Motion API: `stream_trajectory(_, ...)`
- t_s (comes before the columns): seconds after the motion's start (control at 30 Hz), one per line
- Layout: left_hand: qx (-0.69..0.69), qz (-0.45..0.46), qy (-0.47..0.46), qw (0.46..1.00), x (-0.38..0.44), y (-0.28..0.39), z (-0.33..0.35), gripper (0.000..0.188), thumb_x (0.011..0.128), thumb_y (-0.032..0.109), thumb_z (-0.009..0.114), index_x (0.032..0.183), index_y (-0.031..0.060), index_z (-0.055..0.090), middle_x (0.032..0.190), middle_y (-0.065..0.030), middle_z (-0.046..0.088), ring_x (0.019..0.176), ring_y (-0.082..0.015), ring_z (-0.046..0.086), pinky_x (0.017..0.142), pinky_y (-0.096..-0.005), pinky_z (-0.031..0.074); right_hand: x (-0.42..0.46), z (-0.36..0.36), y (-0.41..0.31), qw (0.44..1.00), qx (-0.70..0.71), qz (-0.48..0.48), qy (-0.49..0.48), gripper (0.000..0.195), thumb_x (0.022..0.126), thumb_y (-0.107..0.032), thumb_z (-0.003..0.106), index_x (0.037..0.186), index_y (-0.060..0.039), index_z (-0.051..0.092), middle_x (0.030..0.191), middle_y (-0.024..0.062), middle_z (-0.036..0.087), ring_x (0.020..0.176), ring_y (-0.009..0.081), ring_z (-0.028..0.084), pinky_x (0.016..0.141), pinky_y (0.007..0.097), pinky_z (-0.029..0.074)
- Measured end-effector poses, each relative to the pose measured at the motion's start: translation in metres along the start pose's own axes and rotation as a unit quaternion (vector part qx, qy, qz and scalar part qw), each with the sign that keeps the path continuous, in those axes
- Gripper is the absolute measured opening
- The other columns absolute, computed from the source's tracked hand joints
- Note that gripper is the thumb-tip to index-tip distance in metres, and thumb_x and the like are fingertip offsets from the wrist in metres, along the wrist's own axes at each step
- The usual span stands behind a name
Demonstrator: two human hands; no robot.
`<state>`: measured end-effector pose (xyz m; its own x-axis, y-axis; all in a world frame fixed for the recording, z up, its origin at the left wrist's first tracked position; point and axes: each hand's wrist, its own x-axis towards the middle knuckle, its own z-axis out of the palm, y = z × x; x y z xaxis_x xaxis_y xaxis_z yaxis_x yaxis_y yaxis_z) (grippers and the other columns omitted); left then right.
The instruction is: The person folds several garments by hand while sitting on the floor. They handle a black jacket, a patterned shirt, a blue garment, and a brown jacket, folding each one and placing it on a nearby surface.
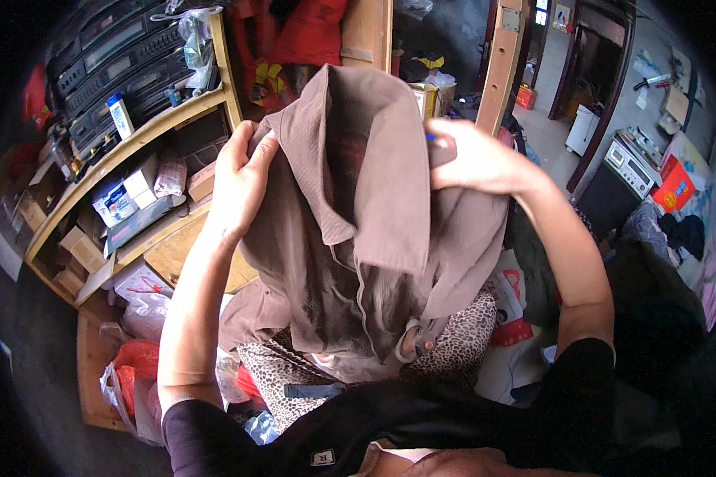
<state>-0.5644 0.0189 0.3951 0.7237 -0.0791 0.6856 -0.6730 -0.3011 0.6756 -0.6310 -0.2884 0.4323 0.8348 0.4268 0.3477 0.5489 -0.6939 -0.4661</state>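
A brown collared jacket (pixel 388 226) hangs in front of me, its collar at the top and its front facing me. At the left shoulder area, my left hand (pixel 244 170) pinches the cloth between thumb and fingers. My right hand (pixel 465 155) grips the other side near the collar; its fingertips are partly hidden and slightly blurred. A sleeve with a button (pixel 428 344) droops at the lower right. Below the jacket show my leopard-print trousers (pixel 459 334), and a blue-grey strip (pixel 315 390) lies over them.
A wooden shelf unit (pixel 137 134) with audio equipment and boxes stands at left. Plastic bags (pixel 137 381) sit low at left. At right are a speaker-like black cabinet with a silver audio unit (pixel 629 164) and piled clothes (pixel 650 226). A wooden post (pixel 496 71) rises beyond my right hand.
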Motion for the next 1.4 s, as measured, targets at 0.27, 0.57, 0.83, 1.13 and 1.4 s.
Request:
stream_trajectory(0.27, -0.054, 0.023, 0.031, 0.998, -0.003, 0.020, 0.001, 0.031, 0.090, 0.030, 0.066, 0.082, 0.0021, 0.056, 0.072, 0.0018, 0.050, 0.070, -0.0060, 0.042, 0.063, -0.0223, 0.039, -0.004, 0.017, -0.011, 0.974, 0.186, -0.067, 0.112, 0.033, 0.091, -0.003, 0.055, 0.123, 0.0027, 0.055, 0.111, 0.0075, 0.065, 0.098, 0.0149, 0.061, 0.092, 0.0308, 0.048)
stream_trajectory(0.57, -0.089, 0.022, 0.016, 0.996, -0.047, 0.065, -0.029, 0.021, 0.090, 0.019, 0.065, 0.081, 0.0039, 0.054, 0.074, 0.0047, 0.050, 0.071, -0.0032, 0.042, 0.065, -0.0189, 0.038, -0.059, 0.019, -0.037, 0.953, 0.246, -0.040, 0.173, 0.036, 0.089, -0.002, 0.059, 0.124, 0.0029, 0.053, 0.115, 0.0075, 0.062, 0.101, 0.0144, 0.059, 0.090, 0.0299, 0.049)
stream_trajectory(0.83, 0.166, 0.043, -0.082, 0.982, -0.248, -0.097, 0.018, 0.029, 0.084, 0.021, 0.071, 0.099, 0.0022, 0.056, 0.073, -0.0177, 0.060, 0.063, -0.0340, 0.061, 0.059, -0.0400, 0.049, -0.189, 0.199, 0.071, 0.771, 0.510, 0.359, 0.129, 0.047, 0.098, -0.035, 0.041, 0.130, -0.0025, 0.051, 0.121, 0.0112, 0.059, 0.109, 0.0201, 0.056, 0.096, 0.0361, 0.045)
stream_trajectory(1.13, 0.126, -0.060, -0.067, 0.988, -0.294, -0.133, 0.033, 0.023, 0.092, 0.013, 0.052, 0.106, -0.0031, 0.061, 0.100, -0.0137, 0.062, 0.091, -0.0295, 0.057, 0.085, -0.0403, 0.045, -0.227, 0.241, 0.064, 0.932, 0.236, 0.270, 0.046, 0.059, 0.086, -0.022, 0.068, 0.135, 0.0005, 0.044, 0.132, 0.0121, 0.053, 0.120, 0.0224, 0.050, 0.105, 0.0331, 0.036)
stream_trajectory(1.4, -0.041, -0.415, -0.269, 0.868, -0.193, -0.067, 0.012, 0.066, 0.088, 0.057, 0.055, 0.112, -0.0036, 0.061, 0.090, -0.0087, 0.061, 0.071, -0.0115, 0.056, 0.050, -0.0250, 0.049, -0.159, 0.179, 0.083, 0.861, 0.296, 0.414, 0.006, 0.042, 0.093, -0.045, 0.054, 0.107, -0.0061, 0.063, 0.098, 0.0078, 0.068, 0.080, 0.0108, 0.063, 0.067, 0.0242, 0.050)
